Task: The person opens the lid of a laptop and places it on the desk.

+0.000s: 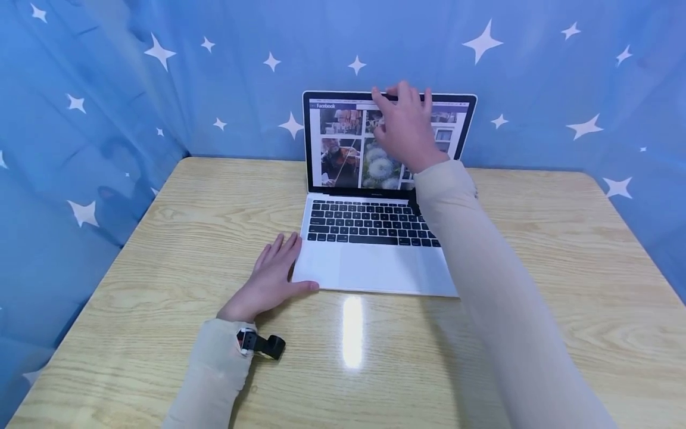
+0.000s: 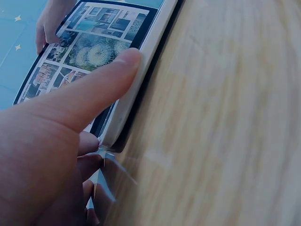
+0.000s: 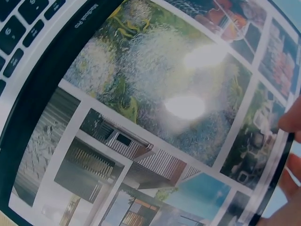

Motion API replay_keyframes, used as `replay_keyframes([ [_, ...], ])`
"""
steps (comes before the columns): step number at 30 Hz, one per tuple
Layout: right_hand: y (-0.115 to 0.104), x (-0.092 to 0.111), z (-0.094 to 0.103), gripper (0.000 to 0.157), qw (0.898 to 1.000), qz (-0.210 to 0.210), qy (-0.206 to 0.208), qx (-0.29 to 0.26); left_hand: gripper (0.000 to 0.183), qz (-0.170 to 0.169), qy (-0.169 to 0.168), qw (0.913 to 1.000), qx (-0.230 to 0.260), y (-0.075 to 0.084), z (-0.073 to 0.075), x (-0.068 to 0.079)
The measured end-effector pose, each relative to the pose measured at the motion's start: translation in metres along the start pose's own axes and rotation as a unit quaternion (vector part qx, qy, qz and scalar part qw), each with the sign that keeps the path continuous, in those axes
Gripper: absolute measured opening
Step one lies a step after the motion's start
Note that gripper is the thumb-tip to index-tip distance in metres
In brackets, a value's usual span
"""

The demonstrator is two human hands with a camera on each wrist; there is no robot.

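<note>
An open silver laptop [image 1: 370,262] sits toward the back of the table, a page of photos lit on its screen [image 1: 340,161]. At the screen's top edge, my right hand [image 1: 407,122] grips the lid; in the right wrist view, a fingertip [image 3: 291,117] lies in front of the screen and other fingers show beyond its edge. My left hand [image 1: 270,274] rests at the laptop's front left corner. Its thumb [image 2: 108,82] lies straight against the front edge, while the other fingers extend along the left side. My right forearm covers part of the keyboard [image 1: 364,221].
The wooden table [image 1: 161,286] ends close behind the laptop. A blue curtain [image 1: 230,89] with white stars hangs along the back and sides. A black strap device [image 1: 262,344] sits on my left wrist, just above the tabletop.
</note>
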State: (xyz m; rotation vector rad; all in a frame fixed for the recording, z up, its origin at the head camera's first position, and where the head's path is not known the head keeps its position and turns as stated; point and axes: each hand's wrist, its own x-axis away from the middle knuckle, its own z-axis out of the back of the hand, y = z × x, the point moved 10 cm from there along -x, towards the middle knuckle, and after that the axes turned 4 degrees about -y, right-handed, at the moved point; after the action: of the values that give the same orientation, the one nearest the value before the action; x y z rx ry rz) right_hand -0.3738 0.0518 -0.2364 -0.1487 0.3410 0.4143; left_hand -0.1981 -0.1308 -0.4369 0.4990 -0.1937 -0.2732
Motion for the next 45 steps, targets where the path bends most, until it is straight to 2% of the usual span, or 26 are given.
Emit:
replay_keyframes([
  [10, -0.006, 0.011, 0.011, 0.061, 0.999, 0.023, 0.030, -0.003, 0.103, 0.002, 0.004, 0.9999, 0.011, 0.001, 0.002, 0.000],
  [16, -0.007, 0.017, 0.009, 0.064, 0.997, 0.058, 0.041, 0.021, 0.103, 0.000, 0.000, 1.0000, 0.009, 0.002, 0.002, 0.000],
  [25, -0.007, 0.028, 0.002, 0.063, 0.989, 0.112, 0.019, 0.092, 0.105, 0.004, -0.008, 0.9998, 0.017, 0.002, 0.001, -0.001],
  [37, -0.014, 0.045, 0.005, 0.065, 0.984, 0.149, -0.022, 0.094, 0.105, 0.004, -0.016, 0.9995, 0.028, 0.000, 0.003, 0.000],
  [45, -0.007, 0.058, 0.007, 0.068, 0.985, 0.141, -0.028, 0.097, 0.105, -0.003, -0.022, 0.9993, 0.031, 0.002, 0.004, 0.000],
])
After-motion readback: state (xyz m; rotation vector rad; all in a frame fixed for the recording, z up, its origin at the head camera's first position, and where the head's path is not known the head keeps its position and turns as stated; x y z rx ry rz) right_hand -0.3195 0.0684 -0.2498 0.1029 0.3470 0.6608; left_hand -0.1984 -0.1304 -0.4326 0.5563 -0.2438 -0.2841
